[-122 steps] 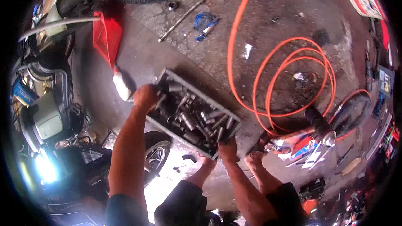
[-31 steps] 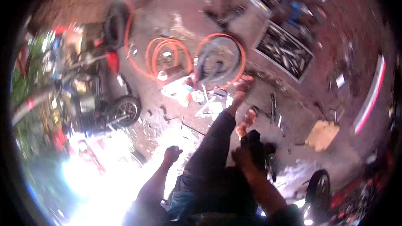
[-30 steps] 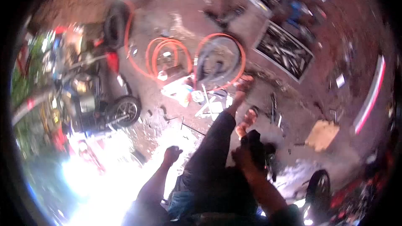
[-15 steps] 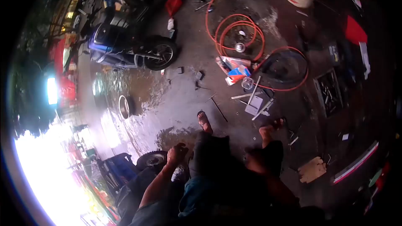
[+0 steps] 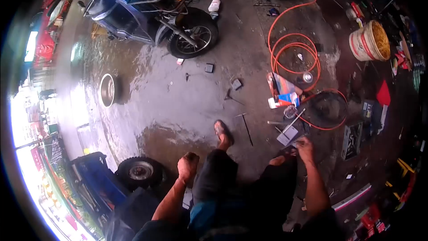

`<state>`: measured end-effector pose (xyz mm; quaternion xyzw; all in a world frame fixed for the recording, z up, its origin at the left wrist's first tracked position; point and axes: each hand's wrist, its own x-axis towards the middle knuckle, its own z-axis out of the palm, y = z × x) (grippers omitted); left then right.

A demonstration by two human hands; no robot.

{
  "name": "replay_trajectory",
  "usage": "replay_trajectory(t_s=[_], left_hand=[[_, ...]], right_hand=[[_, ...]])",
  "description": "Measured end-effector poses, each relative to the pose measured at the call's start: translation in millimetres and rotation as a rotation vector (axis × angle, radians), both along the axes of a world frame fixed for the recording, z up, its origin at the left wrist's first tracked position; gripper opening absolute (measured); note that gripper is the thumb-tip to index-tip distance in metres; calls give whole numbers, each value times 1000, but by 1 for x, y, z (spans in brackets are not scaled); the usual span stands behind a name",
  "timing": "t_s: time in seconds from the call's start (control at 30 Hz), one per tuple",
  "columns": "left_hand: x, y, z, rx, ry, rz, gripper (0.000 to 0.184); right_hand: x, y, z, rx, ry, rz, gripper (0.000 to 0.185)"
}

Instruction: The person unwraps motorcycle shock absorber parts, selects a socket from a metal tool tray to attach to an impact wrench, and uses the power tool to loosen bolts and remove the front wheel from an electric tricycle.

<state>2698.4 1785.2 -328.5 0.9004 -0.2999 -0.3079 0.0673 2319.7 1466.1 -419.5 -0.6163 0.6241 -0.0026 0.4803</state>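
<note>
Your left hand (image 5: 187,167) hung at the outer side of your left leg (image 5: 212,176), its fingers curled into a loose fist with the knuckles facing forward; dark marks showed on the fingers. The left forearm slanted up and inward, and a wheel (image 5: 139,171) stood near that hand on its outer side. Your right hand (image 5: 305,149) was extended farther forward, past the right leg (image 5: 277,183) and beside the right foot (image 5: 277,160). The right forearm rose steeply, leaning slightly inward, with the wrist bent and the fingers directed toward the midline. Whether the right fingers were open or closed, or gripping anything, could not be told at this size. In view, the right hand lay just beside the lower right corner of a pale plate (image 5: 287,135) on the floor (image 5: 200,93); contact could not be confirmed. A pale rod (image 5: 300,117) lay slanting at the plate's upper right edge. Just beyond lay a blue and white packet (image 5: 287,100), and a black T-handled tool (image 5: 246,130) lay between your feet, forward of them. Toward the floor's right edge stood a grey box (image 5: 345,148) of metal parts; toward its bright left edge, a metal basin (image 5: 107,90).
</note>
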Motion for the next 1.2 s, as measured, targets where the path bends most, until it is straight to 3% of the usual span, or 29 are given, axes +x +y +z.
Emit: replay_trajectory(t_s=[0.07,0.1,0.13,0.17,0.23,0.27,0.33,0.4,0.5,0.67,0.73,0.77,0.8,0.83,0.87,0.93,0.97,1.1,1.2], left_hand=[[39,-7,-38,180,42,12,31],[53,-14,-62,274,66,17,30],[62,-20,-85,253,77,45,30],[74,-27,-109,232,78,76,29],[104,-43,-170,227,62,90,29],[121,-51,-205,230,47,65,28],[157,-73,-289,224,2,31,27],[194,-101,-358,180,3,31,27],[248,-133,-463,102,-146,-36,34],[334,-171,-591,-102,-436,-180,39],[355,-177,-618,18,-581,-276,35],[371,-176,-638,133,-481,-205,30],[369,-176,-638,202,-469,-253,25],[378,-165,-659,224,-520,-295,21],[366,-172,-643,181,-527,-333,18],[380,-150,-662,312,-601,-551,18],[372,-164,-640,314,-586,-587,18],[325,-154,-604,229,-526,-770,28],[262,-140,-557,31,-382,-644,21]], right_hand=[[56,8,-48,-88,61,218,21],[108,2,-42,59,77,250,21],[126,14,-99,103,49,242,21],[155,14,-120,46,-10,390,23],[213,27,-173,-192,153,544,22],[247,20,-170,-321,186,666,21],[298,20,-238,-104,250,722,28],[313,43,-331,76,211,671,35],[330,69,-424,-182,167,747,40],[339,81,-498,-317,53,775,33],[331,84,-508,-436,57,726,29],[332,85,-527,-482,19,696,21],[326,87,-537,-568,45,701,16],[324,97,-545,-417,230,678,14],[329,88,-532,-461,182,797,13],[335,85,-523,-431,143,788,22],[335,84,-519,-348,110,751,23],[320,102,-459,41,-12,426,22],[305,125,-408,194,21,201,22]])
